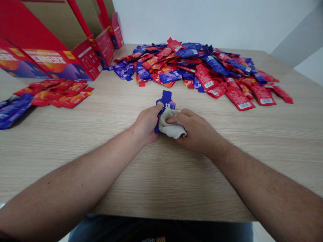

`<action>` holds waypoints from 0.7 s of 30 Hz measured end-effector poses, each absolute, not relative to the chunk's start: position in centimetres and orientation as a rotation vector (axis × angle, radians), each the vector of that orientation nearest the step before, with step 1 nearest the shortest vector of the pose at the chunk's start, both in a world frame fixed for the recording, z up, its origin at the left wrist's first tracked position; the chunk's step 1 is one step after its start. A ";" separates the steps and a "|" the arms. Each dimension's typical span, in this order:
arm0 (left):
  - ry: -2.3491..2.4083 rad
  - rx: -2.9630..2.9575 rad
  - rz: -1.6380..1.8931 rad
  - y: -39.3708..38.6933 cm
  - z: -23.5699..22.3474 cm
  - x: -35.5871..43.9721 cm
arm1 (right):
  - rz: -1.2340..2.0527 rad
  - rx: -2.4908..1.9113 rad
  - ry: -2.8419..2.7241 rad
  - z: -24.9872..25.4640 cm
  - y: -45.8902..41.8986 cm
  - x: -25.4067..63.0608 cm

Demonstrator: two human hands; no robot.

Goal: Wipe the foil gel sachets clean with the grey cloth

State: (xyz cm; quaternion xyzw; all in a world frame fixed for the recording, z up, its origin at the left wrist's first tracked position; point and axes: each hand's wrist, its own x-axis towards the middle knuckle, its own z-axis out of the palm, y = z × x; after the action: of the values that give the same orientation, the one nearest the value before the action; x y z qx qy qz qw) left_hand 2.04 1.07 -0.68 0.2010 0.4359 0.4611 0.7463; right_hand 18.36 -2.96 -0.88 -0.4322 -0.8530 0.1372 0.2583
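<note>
My left hand (145, 125) grips the blue sachet (166, 101) firmly by its side, top end exposed, over the wooden tabletop (161, 188). My right hand (194, 131) clasps a folded beige cloth (171, 123) closed against the sachet's face.

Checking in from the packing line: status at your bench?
Left hand gripping blue sachet. Right hand pressing beige cloth against it. Pile of red and blue sachets ahead, apart from the hands.

Blue-purple sachet (165, 102) (greyish cloth (171, 124))
</note>
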 end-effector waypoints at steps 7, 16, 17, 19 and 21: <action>0.963 0.444 1.059 1.3 -1.0 2.3 | 0.324 -1.231 -2.238 -1.5 -2.5 18.5; 0.945 0.469 1.093 1.5 -1.7 2.6 | 0.335 -1.162 -2.263 -1.9 -2.0 18.9; 0.942 0.476 1.092 1.4 -1.7 2.6 | 0.340 -1.145 -2.282 -1.7 -1.9 19.1; 0.945 0.493 1.084 1.3 -1.7 2.7 | 0.349 -1.115 -2.316 -1.5 -1.7 19.6; 0.952 0.507 1.077 1.2 -1.6 2.8 | 0.351 -1.095 -2.335 -1.5 -1.5 19.9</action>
State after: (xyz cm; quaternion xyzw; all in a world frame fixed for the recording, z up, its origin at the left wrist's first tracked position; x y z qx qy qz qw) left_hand 2.78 1.23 -1.60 0.2296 0.4313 0.4879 0.7234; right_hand 19.90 -1.52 -1.48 -0.4055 -0.8648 0.1298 0.2662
